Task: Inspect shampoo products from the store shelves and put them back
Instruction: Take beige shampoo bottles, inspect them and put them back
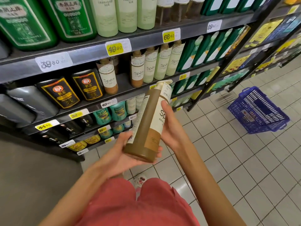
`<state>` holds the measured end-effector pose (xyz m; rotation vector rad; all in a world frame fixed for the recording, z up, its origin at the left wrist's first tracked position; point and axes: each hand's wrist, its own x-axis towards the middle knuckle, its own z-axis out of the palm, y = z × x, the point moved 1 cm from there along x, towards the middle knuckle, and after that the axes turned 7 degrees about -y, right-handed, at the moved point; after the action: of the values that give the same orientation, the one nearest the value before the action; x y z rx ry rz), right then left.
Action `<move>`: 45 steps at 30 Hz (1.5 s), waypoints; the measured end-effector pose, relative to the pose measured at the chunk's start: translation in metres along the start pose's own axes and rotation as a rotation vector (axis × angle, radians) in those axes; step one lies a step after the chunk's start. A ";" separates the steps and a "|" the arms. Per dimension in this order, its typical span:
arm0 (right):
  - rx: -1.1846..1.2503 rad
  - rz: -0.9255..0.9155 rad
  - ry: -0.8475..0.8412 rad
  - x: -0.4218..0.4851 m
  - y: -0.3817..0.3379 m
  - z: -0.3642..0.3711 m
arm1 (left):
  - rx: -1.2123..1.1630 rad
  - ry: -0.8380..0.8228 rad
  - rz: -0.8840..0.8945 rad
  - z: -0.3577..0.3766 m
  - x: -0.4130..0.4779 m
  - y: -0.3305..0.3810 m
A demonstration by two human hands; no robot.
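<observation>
I hold a brown Spes shampoo bottle with a cream label and a white pump top, tilted with its top pointing up and away from me, in front of the shelves. My left hand cups its base from below, fingers curled under the bottom. My right hand grips the bottle's right side over the label, thumb on the front. More Spes bottles stand on the second shelf, with a gap between two brown ones.
Grey shelves carry green bottles on top and black bottles at the left, with yellow price tags along the edges. A blue shopping basket sits on the white tiled floor to the right. More racks stand beyond it.
</observation>
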<state>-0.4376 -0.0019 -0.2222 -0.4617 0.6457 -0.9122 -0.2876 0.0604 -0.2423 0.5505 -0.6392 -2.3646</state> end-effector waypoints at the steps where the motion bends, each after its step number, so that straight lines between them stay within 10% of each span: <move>1: -0.078 -0.021 0.025 0.001 -0.003 -0.002 | 0.123 0.091 0.005 -0.003 -0.001 0.004; 6: -0.581 -0.058 0.201 0.009 0.002 0.002 | 0.838 0.476 -0.007 0.004 0.014 0.000; 15: -0.481 0.137 0.091 -0.013 0.029 -0.020 | 0.259 0.375 0.115 -0.006 0.024 -0.008; 38: -1.043 -0.323 -0.080 -0.047 0.020 -0.041 | 1.282 0.277 0.188 -0.023 0.026 -0.003; 45: -1.110 -0.060 0.035 -0.051 0.018 -0.045 | 0.809 0.140 -0.050 -0.008 0.013 -0.004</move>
<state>-0.4813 0.0462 -0.2502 -1.4548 1.1545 -0.5438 -0.2947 0.0521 -0.2544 1.0637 -1.5326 -2.0126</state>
